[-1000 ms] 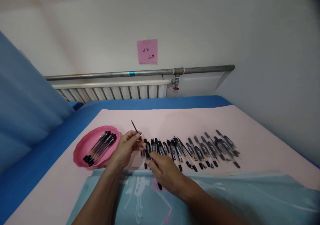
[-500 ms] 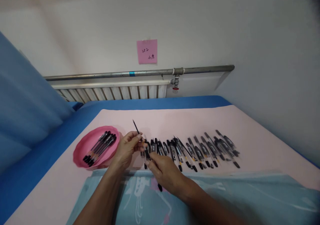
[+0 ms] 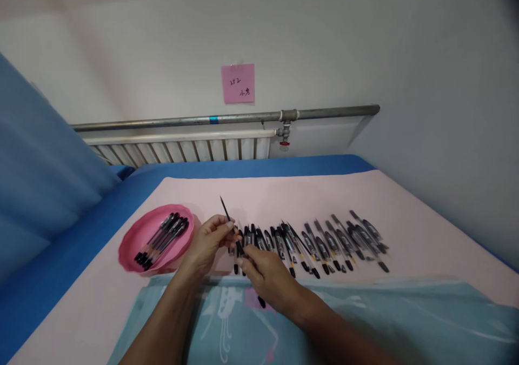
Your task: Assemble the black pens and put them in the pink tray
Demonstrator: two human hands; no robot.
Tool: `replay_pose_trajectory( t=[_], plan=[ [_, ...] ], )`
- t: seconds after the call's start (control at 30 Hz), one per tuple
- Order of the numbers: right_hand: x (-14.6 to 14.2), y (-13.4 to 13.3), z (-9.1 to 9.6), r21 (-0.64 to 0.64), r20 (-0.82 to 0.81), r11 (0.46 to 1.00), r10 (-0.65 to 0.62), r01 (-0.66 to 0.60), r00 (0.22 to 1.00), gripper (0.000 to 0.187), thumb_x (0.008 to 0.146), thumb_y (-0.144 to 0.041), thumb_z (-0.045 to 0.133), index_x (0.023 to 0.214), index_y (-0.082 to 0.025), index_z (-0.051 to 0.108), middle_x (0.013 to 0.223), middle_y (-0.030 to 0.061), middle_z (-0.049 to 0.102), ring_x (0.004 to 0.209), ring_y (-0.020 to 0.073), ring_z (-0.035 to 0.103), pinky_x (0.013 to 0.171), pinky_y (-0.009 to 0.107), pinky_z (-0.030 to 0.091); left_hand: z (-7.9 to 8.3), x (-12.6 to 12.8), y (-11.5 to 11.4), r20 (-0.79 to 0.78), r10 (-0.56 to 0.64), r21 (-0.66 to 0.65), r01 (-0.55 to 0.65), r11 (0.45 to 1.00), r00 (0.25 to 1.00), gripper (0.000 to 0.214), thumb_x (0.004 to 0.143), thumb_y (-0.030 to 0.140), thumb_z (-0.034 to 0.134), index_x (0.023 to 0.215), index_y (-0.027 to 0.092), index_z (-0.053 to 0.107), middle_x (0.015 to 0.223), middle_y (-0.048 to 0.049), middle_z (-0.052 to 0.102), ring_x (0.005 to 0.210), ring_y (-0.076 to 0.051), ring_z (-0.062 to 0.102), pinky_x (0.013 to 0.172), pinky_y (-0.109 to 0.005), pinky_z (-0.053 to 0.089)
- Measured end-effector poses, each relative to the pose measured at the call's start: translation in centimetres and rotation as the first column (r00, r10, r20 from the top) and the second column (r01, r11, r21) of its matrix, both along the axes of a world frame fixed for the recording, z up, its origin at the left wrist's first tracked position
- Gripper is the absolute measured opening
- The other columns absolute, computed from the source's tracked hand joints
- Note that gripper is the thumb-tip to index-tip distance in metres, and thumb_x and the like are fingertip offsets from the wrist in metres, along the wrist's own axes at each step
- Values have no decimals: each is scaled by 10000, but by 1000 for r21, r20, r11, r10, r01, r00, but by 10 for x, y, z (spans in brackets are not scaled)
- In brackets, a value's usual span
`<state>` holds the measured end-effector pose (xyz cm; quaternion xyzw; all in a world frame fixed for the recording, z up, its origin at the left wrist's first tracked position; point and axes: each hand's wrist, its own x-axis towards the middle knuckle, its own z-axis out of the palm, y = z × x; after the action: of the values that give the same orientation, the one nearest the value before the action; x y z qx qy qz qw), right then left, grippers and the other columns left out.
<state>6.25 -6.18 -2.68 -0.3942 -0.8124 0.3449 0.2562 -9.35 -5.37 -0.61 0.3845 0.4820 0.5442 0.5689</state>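
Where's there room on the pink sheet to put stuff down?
The pink sheet is bare between the loose pens and the far blue edge, and right of the pens. It's crowded among the pens, beside the right hand.

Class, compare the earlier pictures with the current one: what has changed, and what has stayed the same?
The thin black rod in the left hand's grip has moved: its free tip has shifted slightly right. The right hand still holds its black-ended piece; nothing was taken hold of or released. The pink dish, its pens and the loose pens stayed put.
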Motion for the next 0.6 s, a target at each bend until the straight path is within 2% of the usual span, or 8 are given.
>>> replay_pose_trajectory(
  t=[0.1, 0.17, 0.33, 0.43, 0.47, 0.53, 0.6],
  plan=[
    [0, 2, -2, -14, -51, 1000, -6, 6, 999, 209, 861, -279, 392, 672, -190, 378, 579, -41, 426, 523, 89, 384, 499, 206, 234, 0, 2, -3, -31, -140, 1, 140, 990, 990, 203, 661, 305, 664, 708, 131, 569, 630, 3, 577, 541, -79, 524, 555, -212, 411],
    [1, 3, -3, -16, -62, 1000, -17, 16, 998, 212, 863, -280, 390, 671, -191, 371, 579, -43, 425, 521, 87, 382, 497, 205, 233, 0, 2, -3, -27, -153, -14, 153, 988, 988, 225, 648, 318, 675, 739, 129, 592, 653, -1, 582, 556, -78, 519, 557, -209, 405],
    [0, 1, -3, -12, -29, 1000, -3, 3, 1000, 229, 860, -292, 402, 660, -193, 355, 573, -49, 407, 527, 85, 372, 499, 200, 227, 3, -3, 1, 29, 52, -9, -52, 999, 998, 323, 680, 379, 637, 884, 133, 591, 803, -54, 608, 671, -123, 559, 592, -245, 437],
    [0, -1, -1, -20, -22, 999, 28, -29, 999, 241, 862, -294, 401, 650, -193, 345, 568, -51, 395, 523, 83, 362, 496, 198, 224, 4, -6, 2, 44, 111, 56, -113, 992, 993, 244, 694, 355, 625, 804, 140, 588, 731, -25, 589, 606, -102, 532, 561, -233, 420],
    [0, -1, -1, -20, -25, 999, 34, -35, 999, 243, 861, -290, 401, 647, -192, 344, 565, -52, 391, 520, 82, 358, 495, 198, 223, 4, -6, 1, 31, 93, 74, -95, 993, 995, 212, 697, 342, 623, 746, 139, 583, 684, -10, 573, 579, -92, 514, 555, -227, 410],
    [0, -1, -1, -20, -41, 999, 27, -28, 999, 240, 858, -283, 405, 644, -190, 349, 562, -52, 390, 518, 82, 359, 495, 199, 227, 4, -5, -1, -29, -16, 70, 18, 997, 999, 192, 695, 315, 626, 664, 133, 575, 614, 6, 546, 557, -82, 492, 561, -216, 398],
    [0, 1, -1, -18, -59, 1000, 5, -6, 998, 226, 854, -276, 408, 650, -189, 363, 572, -48, 403, 526, 85, 369, 497, 200, 232, 5, -4, -4, -96, -148, 20, 150, 988, 984, 182, 694, 307, 628, 685, 128, 600, 619, -1, 554, 585, -87, 499, 580, -211, 395]
  ],
)
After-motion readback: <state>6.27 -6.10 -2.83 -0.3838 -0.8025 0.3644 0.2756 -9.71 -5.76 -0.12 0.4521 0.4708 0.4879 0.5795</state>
